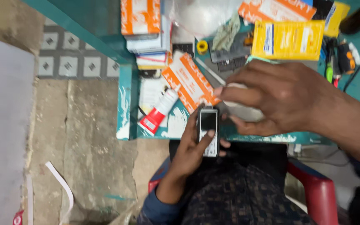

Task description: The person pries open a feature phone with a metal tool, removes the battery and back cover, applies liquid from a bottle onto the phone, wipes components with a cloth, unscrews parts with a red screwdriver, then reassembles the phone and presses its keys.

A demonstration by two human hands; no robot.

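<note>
The left hand (192, 150) is gripping a small phone (208, 131) at the bench (126, 104) edge, thumb steadying its keypad. At two o'clock, the right hand (271, 98) is closing around a pale object (238, 109), pressing near the phone's top.

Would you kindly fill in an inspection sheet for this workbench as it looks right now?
Surface: teal table, paint worn, crowded.
Job's things: small keypad phone, dark screen, over the lap at the table edge; whitish object, blurred, kind unclear.
Clutter: red-and-white tube; orange-and-white boxes; yellow packet; stacked boxes; screwdrivers.
Grippers: left hand holds the phone, thumb on its face; right hand grips the whitish object.
Cables: dark cable at the right.
Surroundings: concrete floor; red chair.
</note>
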